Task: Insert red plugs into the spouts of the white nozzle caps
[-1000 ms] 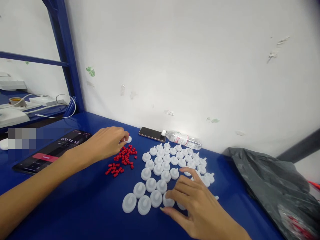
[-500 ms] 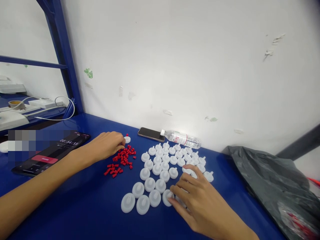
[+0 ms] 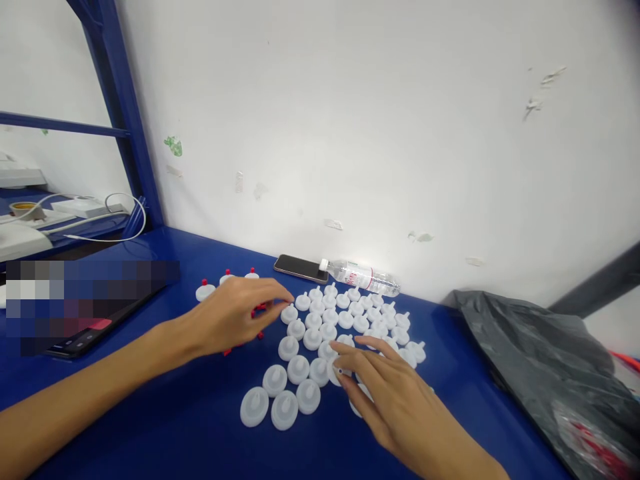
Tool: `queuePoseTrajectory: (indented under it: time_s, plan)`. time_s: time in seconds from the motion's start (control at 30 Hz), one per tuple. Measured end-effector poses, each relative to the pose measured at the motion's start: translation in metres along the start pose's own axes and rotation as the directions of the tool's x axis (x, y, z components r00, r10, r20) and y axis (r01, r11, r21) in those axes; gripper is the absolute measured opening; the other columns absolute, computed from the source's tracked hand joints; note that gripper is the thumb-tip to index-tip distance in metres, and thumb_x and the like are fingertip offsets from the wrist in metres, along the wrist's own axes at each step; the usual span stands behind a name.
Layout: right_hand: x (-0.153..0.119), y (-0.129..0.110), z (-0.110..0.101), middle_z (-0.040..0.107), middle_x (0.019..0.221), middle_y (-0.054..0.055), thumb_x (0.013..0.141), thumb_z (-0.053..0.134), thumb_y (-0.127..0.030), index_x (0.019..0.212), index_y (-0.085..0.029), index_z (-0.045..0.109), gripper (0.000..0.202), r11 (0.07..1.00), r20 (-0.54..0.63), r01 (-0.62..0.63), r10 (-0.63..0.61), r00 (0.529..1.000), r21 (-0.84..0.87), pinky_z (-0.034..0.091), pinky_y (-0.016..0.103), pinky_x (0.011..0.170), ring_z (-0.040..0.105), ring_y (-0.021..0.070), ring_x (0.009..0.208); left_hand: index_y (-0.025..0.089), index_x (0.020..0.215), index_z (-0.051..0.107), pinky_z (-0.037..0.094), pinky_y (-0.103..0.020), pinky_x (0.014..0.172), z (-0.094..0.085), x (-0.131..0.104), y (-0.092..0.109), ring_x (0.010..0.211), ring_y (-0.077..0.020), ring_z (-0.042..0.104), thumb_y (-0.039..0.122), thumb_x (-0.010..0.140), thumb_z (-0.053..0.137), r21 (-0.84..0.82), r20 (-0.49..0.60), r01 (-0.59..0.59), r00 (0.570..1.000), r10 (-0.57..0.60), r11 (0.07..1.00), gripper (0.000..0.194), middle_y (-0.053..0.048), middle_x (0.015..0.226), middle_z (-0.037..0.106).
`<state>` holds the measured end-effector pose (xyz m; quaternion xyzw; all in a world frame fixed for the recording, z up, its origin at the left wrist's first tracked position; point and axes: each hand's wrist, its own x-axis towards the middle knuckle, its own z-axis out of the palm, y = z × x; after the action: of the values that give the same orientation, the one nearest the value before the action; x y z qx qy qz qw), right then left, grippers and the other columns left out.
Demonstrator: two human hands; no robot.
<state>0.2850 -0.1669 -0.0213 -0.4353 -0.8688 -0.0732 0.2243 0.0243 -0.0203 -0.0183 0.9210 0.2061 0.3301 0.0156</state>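
Observation:
Many white round caps with thin nozzles [image 3: 299, 369] lie spread over the blue table. My right hand [image 3: 383, 393] pinches one white cap [image 3: 339, 372] between thumb and fingers, above the front part of the spread. Over the small red caps [image 3: 260, 335], which it partly hides, my left hand [image 3: 240, 313] reaches right. Its thumb and fingers are apart at the tips, close to the leftmost white caps, with nothing visible between them. Behind that hand stand white caps with red tips [image 3: 205, 291].
A dark phone [image 3: 301, 268] and a clear plastic bottle [image 3: 367, 277] lie by the wall. Another phone [image 3: 85, 337] rests at the left, partly blurred out. A grey plastic bag [image 3: 530, 360] covers the right side. Cables and white devices sit at far left.
My left hand has moved right from the red-tipped caps at the back, now showing several of them. My right hand has lifted a white cap from the front of the spread.

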Motion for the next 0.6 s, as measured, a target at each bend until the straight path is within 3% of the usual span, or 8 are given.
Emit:
queuePoseTrajectory:
  time_s: [0.1, 0.2, 0.33, 0.6]
  plan:
    - [0.001, 0.0, 0.003, 0.072, 0.115, 0.005, 0.102, 0.05, -0.018, 0.112, -0.022, 0.059, 0.014, 0.999, -0.039, -0.034, 0.035, 0.999, 0.029, 0.054, 0.036, 0.101, 0.069, 0.019, 0.108, 0.02, 0.112, 0.066, 0.052, -0.02, 0.069, 0.012, -0.006, 0.019, 0.084, -0.011, 0.072, 0.016, 0.097, 0.055, -0.037, -0.03, -0.187, 0.982, 0.186, 0.982, 0.018, -0.002, 0.104, 0.076]
    - [0.001, 0.0, 0.006, 0.072, 0.112, 0.006, 0.1, 0.055, -0.018, 0.112, -0.021, 0.062, 0.015, 0.998, -0.104, -0.054, 0.058, 0.993, 0.041, 0.059, 0.036, 0.093, 0.069, 0.02, 0.107, 0.02, 0.114, 0.064, 0.049, -0.019, 0.059, 0.017, -0.01, 0.037, 0.078, -0.0102, 0.071, 0.009, 0.096, 0.053, 0.007, -0.034, -0.302, 0.953, 0.302, 0.953, 0.024, -0.003, 0.105, 0.076]
    - [0.002, 0.0, 0.008, 0.072, 0.11, 0.007, 0.098, 0.058, -0.017, 0.113, -0.02, 0.064, 0.017, 0.998, -0.191, -0.051, 0.058, 0.98, 0.042, 0.06, 0.036, 0.089, 0.07, 0.02, 0.101, 0.019, 0.116, 0.062, 0.047, -0.02, 0.054, 0.017, -0.01, 0.051, 0.073, -0.0093, 0.069, 0.002, 0.094, 0.047, -0.034, 0.002, -0.351, 0.936, 0.351, 0.936, 0.032, -0.004, 0.104, 0.076]
    - [0.003, -0.007, 0.012, 0.073, 0.108, 0.008, 0.097, 0.06, -0.015, 0.113, -0.018, 0.067, 0.018, 0.999, -0.26, 0.029, -0.016, 0.965, 0.046, 0.059, 0.033, 0.085, 0.07, 0.0191, 0.095, 0.019, 0.118, 0.06, 0.041, -0.024, 0.049, 0.017, -0.012, 0.058, 0.068, -0.0101, 0.068, -0.001, 0.092, 0.043, -0.051, 0.034, -0.369, 0.928, 0.37, 0.928, 0.037, -0.004, 0.104, 0.074]
